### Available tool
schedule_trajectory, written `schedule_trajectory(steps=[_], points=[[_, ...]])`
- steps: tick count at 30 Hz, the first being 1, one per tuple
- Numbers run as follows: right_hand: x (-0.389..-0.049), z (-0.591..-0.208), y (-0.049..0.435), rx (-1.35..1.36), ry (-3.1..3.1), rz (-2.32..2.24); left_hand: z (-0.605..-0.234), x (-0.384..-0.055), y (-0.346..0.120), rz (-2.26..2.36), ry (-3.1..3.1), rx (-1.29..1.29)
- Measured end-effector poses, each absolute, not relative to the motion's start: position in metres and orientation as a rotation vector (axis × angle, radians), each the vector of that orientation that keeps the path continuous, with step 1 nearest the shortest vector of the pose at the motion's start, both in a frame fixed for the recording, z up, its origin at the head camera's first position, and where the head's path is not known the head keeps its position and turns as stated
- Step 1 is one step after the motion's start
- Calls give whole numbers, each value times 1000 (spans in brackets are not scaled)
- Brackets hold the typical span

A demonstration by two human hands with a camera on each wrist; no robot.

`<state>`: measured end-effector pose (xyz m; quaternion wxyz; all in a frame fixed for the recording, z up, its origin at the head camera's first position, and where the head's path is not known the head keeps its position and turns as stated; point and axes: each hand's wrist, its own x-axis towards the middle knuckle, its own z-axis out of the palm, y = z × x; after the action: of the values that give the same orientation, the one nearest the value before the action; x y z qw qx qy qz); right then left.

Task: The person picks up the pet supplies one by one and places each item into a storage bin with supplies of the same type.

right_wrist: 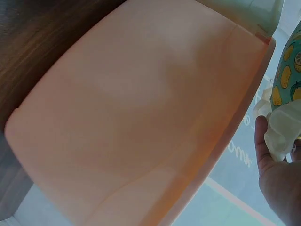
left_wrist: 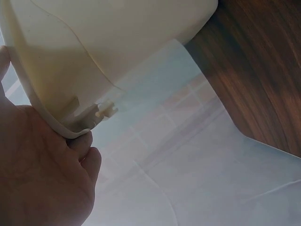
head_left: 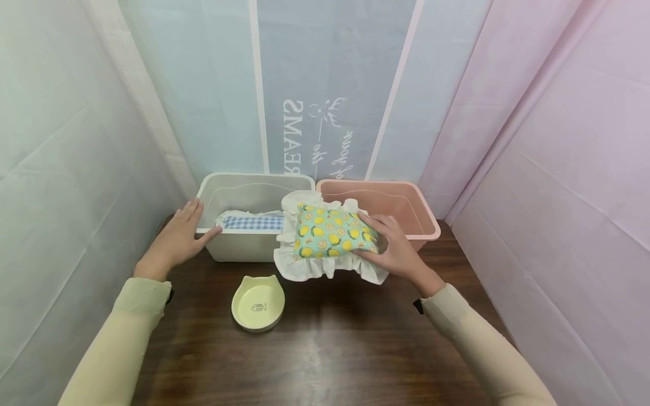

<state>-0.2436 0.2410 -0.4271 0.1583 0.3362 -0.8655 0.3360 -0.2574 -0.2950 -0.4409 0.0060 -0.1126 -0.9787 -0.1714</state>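
Note:
My left hand point(head_left: 175, 239) rests at the front left corner of a white plastic bin point(head_left: 244, 247), its thumb spread along the front rim and its fingers along the left side. In the left wrist view, the bin's rim point(left_wrist: 51, 123) lies against the palm. With thumb and fingers my right hand point(head_left: 398, 251) holds the right end of a small cushion point(head_left: 330, 231), lemon-printed and edged with white ruffles. The cushion hangs over the front edges of the white bin and a pink bin point(head_left: 426, 225). Inside the white bin lies a blue-and-white checked cloth item point(head_left: 251, 221) with a white edge.
A pale yellow cat-eared bowl point(head_left: 258, 304) with a fishbone print stands on the dark wooden table point(head_left: 325, 361), in front of the white bin. Fabric panels point(head_left: 335, 67) with lettering close off the back, and more cloth hangs at both sides.

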Motion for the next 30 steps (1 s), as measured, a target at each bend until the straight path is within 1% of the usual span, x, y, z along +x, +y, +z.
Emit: schedule_trajectory(steps=[14,30], points=[[-267,-416,212,903,-2514,918,-442,-257,-294,-532,-3059,-340],[-290,-412,183,835,-2529,1020,-441,-256,-293,-544,-3052,-330]])
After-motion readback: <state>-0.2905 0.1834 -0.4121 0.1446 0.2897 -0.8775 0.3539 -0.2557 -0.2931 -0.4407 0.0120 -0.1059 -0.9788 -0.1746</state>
